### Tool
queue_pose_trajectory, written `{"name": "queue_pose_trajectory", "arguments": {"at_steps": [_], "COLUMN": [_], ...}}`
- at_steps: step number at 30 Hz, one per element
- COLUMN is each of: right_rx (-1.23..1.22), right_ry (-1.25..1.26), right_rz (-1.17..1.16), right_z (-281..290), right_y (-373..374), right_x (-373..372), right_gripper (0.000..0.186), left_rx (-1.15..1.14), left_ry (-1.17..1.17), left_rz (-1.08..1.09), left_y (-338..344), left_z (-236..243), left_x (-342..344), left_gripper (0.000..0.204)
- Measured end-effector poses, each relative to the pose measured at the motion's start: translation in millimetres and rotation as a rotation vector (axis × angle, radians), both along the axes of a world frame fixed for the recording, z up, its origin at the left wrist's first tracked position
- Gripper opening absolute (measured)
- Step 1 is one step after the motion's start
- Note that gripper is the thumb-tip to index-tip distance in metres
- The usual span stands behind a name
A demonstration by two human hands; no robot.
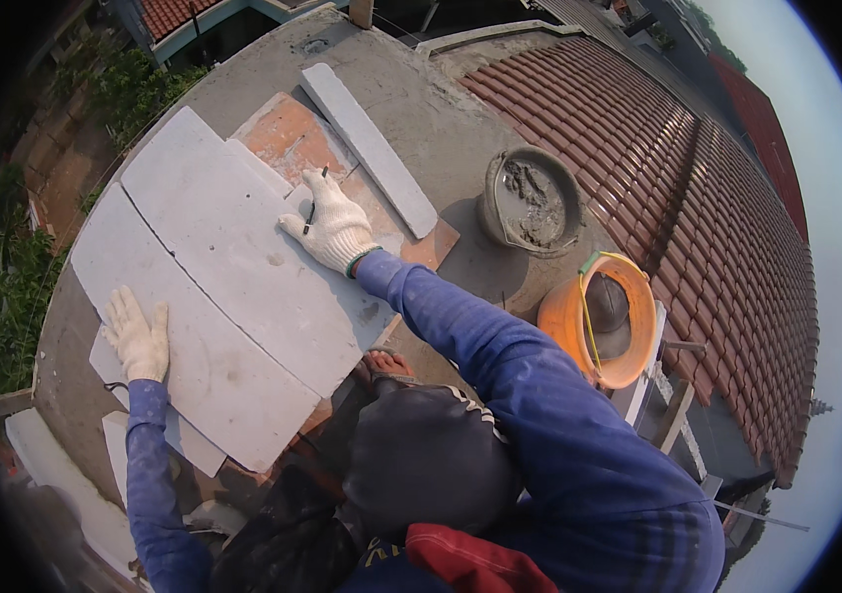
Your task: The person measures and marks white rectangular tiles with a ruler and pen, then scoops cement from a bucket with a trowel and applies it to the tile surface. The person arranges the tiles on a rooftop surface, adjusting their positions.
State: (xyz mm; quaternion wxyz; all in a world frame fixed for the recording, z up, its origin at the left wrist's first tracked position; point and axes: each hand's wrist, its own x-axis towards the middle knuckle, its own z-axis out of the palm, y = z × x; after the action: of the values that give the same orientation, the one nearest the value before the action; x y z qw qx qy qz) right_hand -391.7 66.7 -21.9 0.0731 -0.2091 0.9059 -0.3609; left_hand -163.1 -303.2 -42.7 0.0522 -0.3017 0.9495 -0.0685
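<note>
Two large light-grey slabs lie side by side in front of me, with a dark narrow gap between them. On the left slab (209, 341) my left hand (138, 338), in a white knit glove, rests flat with its fingers spread near the outer edge. My right hand (335, 225), gloved the same way, is at the far edge of the right slab (233, 242). Its fingers are closed on a thin black pen (311, 210). Beyond that hand, a narrow grey strip (370, 148) lies across orange-brown tiles (288, 133).
A dark bucket (492, 206) of wet mortar stands to the right. Nearer is an orange bucket (564, 326) with a dark rounded object inside. A sloping tiled roof (629, 138) rises at right. The concrete surface (411, 84) ends at a curved left edge, with greenery below.
</note>
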Motion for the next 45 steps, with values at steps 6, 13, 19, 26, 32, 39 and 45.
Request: {"name": "queue_pose_trajectory", "arguments": {"at_steps": [6, 13, 19, 26, 32, 39, 45], "right_rx": [0.015, -0.039, -0.026, -0.023, -0.021, 0.033, 0.1], "right_ry": [-0.08, -0.016, -0.065, -0.012, -0.016, 0.01, -0.012], "right_rz": [-0.007, -0.028, -0.027, -0.045, -0.036, -0.021, -0.035], "right_z": [15.2, 9.0, 13.9, 10.4, -1.5, -7.4, -7.4], "right_y": [-3.6, 2.4, 2.7, 1.7, -0.2, -13.3, -8.7], "right_x": [2.8, 4.2, 3.4, 3.6, 0.5, 0.0, -1.5], "right_gripper": [0.093, 0.093, 0.093, 0.09, 0.083, 0.084, 0.083], "left_rx": [-0.045, -0.053, -0.037, 0.015, 0.091, 0.159, 0.19], "left_ry": [-0.046, -0.019, -0.044, -0.041, -0.034, -0.011, 0.021], "left_rz": [0.001, -0.032, 0.017, 0.06, 0.065, 0.075, 0.054], "left_y": [-14.3, -22.0, -17.7, -15.0, 14.3, 14.6, 18.9], "left_z": [-12.1, -25.0, -20.4, -18.8, 10.9, 25.1, 20.2], "left_x": [3.5, 2.0, 1.1, 2.2, -6.6, -0.7, 0.2], "left_gripper": [0.094, 0.091, 0.093, 0.096, 0.098, 0.103, 0.103]}}
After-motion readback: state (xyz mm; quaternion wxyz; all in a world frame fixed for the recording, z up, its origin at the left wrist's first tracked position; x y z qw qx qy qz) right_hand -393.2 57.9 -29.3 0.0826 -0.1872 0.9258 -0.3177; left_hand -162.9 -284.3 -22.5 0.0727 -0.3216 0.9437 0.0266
